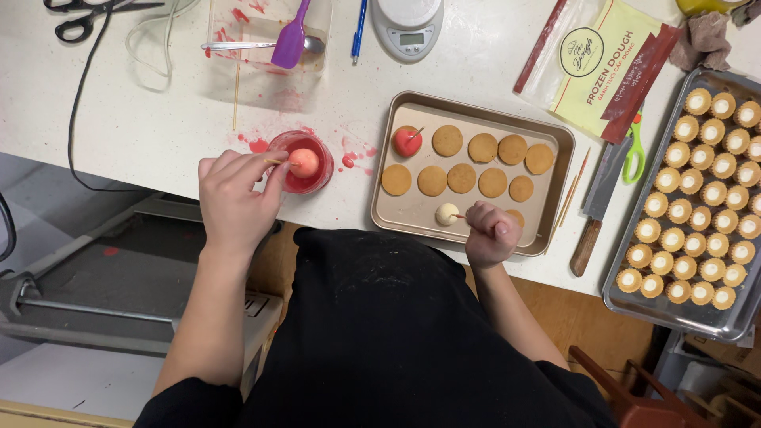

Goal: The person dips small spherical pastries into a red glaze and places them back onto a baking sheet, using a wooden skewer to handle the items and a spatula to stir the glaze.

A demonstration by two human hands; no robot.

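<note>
scissors (79, 20), kitchen scale (408, 28), tartlet tray (741, 317)

The scissors (89, 17) are cut off by the top edge, and so is the white scale (407, 26). The steel tray (691, 311) of small tarts runs out of the right edge. One biscuit (516, 216) on the brown tray (412, 212) is half hidden behind the right hand (491, 234). The stick (277, 162) in the left hand (235, 200) is mostly covered by its fingers (269, 168).
</note>
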